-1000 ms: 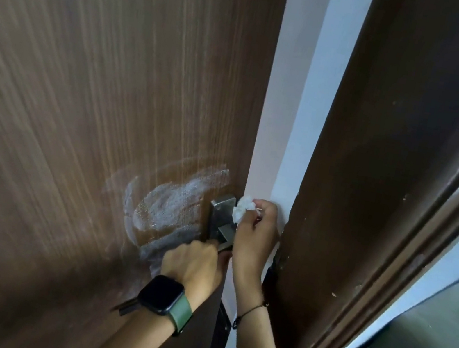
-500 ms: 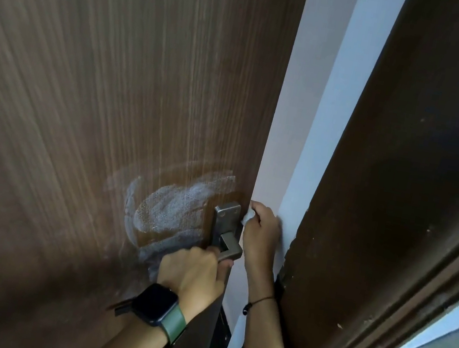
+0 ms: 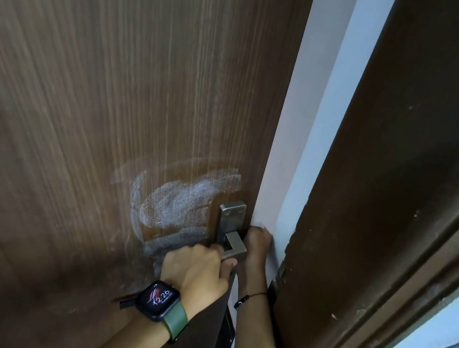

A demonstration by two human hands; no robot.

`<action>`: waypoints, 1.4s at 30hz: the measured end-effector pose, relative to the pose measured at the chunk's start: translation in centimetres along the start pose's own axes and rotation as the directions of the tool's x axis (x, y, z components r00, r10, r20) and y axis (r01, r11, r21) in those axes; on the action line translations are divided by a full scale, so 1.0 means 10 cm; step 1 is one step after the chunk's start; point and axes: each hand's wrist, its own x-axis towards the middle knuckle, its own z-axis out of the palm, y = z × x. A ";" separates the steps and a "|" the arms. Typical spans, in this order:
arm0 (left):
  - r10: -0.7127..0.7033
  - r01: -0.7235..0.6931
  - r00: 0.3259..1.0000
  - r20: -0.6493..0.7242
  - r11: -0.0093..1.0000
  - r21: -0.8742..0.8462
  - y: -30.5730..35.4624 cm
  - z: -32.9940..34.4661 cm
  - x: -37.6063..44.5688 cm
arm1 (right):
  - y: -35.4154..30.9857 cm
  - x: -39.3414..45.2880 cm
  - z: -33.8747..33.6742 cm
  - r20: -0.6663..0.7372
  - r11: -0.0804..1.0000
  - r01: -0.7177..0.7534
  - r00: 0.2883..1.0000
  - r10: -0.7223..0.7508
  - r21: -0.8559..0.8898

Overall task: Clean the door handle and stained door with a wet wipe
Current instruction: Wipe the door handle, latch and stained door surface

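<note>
The big brown door point(image 3: 99, 89) fills most of the view, and it stands open a little from the dark door frame point(image 3: 391, 171) on the right. A white stain point(image 3: 177, 204) is smeared on the door, just to the left of the metal handle plate point(image 3: 229, 220). The stain is up and to the left of both hands, and the left hand is nearer to it.

The door handle point(image 3: 235, 247) sticks out from the plate and then runs sideways to the left, across the door.

The left hand point(image 3: 199, 269) is wrapped around the handle from below, with the fingers curled shut on it. The right hand point(image 3: 257, 244) is just beside the door's edge, on the right of the handle. Its fingers are bent in behind the edge. The wet wipe cannot be seen here, so I cannot tell if this hand has it or how tightly it is closed.

I think the wipe must next travel left, past the handle, to reach the stain.

The watch point(image 3: 158, 299) on the left wrist reads 12:26. A smaller line under it is too tiny to read.
</note>
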 end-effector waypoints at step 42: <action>0.009 -0.021 0.992 -0.122 0.995 -0.100 0.05 0.10 -0.14 | 0.30 -1.10 -0.11 -0.096 0.870 -0.029 0.992 0.087 0.492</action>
